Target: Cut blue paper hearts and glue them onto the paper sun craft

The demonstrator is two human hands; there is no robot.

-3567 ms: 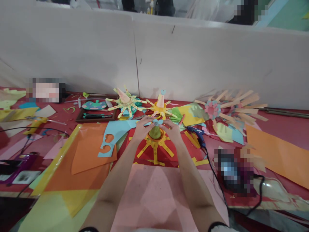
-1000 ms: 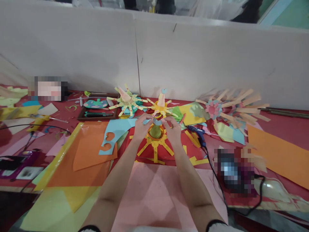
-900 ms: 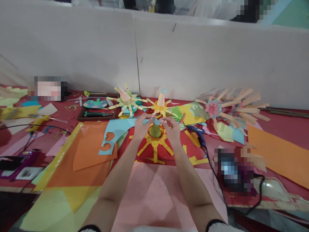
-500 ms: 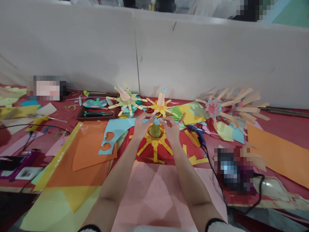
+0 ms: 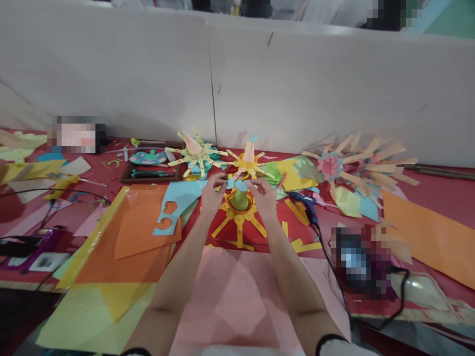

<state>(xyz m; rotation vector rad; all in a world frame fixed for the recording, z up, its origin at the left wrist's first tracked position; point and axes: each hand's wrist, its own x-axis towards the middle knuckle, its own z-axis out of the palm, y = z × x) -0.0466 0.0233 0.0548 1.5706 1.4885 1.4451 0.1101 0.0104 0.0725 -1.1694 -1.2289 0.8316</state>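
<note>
A green paper cone (image 5: 240, 201) stands in the middle of a yellow paper ring with strips (image 5: 239, 225) that spread out like rays. Right at the cone's tip is a blue paper heart (image 5: 242, 186), its right edge pinched by my right hand (image 5: 264, 198). Left of the heart, my left hand (image 5: 213, 195) has thumb and fingers closed on a small blue paper piece (image 5: 230, 183), whose exact shape is hard to make out. Behind my hands stands a similar yellow piece with a pink cone (image 5: 249, 152), topped by a blue heart (image 5: 253, 138).
A blue glue gun (image 5: 305, 205) lies to the right, its cable running toward the front. Cut blue paper (image 5: 168, 210) rests on orange sheets (image 5: 129, 242) at left. Another cone piece (image 5: 193, 146), a tool tray (image 5: 148, 179) and a curled paper-strip flower (image 5: 330, 165) sit farther back.
My left hand has shifted slightly left, away from the cone's tip. The blue heart and a separate small blue piece now show between my hands.
</note>
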